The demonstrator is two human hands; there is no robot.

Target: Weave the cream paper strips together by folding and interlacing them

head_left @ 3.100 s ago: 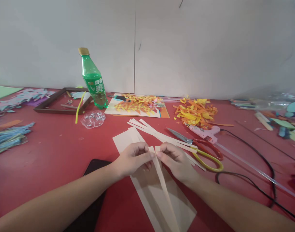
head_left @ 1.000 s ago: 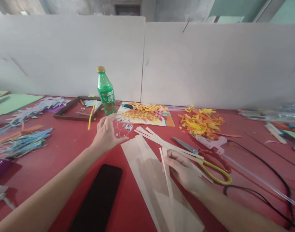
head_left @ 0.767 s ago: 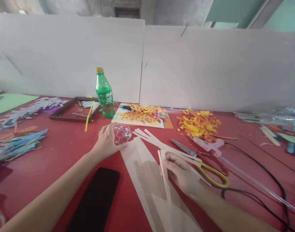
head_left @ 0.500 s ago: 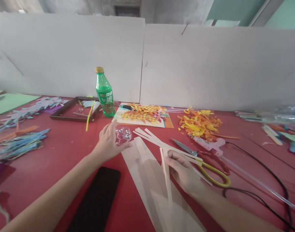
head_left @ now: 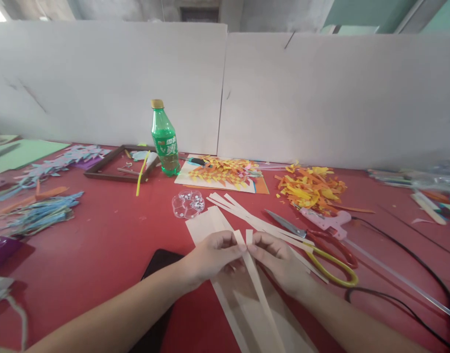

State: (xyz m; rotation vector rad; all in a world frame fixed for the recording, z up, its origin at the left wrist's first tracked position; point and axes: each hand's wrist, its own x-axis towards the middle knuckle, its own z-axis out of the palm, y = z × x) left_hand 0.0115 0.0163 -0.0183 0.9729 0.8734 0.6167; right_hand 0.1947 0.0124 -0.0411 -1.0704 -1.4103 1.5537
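My left hand (head_left: 214, 254) and my right hand (head_left: 275, 257) meet above a cream sheet of paper (head_left: 247, 304) on the red table (head_left: 110, 235). Both pinch the top ends of two narrow cream paper strips (head_left: 259, 289) that run down toward me. The fingers of each hand are closed on the strips. A clear flower-shaped tray of googly eyes (head_left: 188, 203) lies just beyond my left hand, apart from it. More cut cream strips (head_left: 243, 211) fan out beyond my right hand.
Red and yellow scissors (head_left: 320, 245) and a pink glue gun (head_left: 326, 220) with a black cord (head_left: 423, 260) lie to the right. A green bottle (head_left: 165, 139), a wooden frame (head_left: 114, 166), orange paper scraps (head_left: 309, 184), blue paper shreds (head_left: 40, 213) and a black phone (head_left: 154, 289) surround the work area.
My left hand let go of the googly eye tray, which now rests nearer the paper, and came back to pinch the strips beside my right hand.
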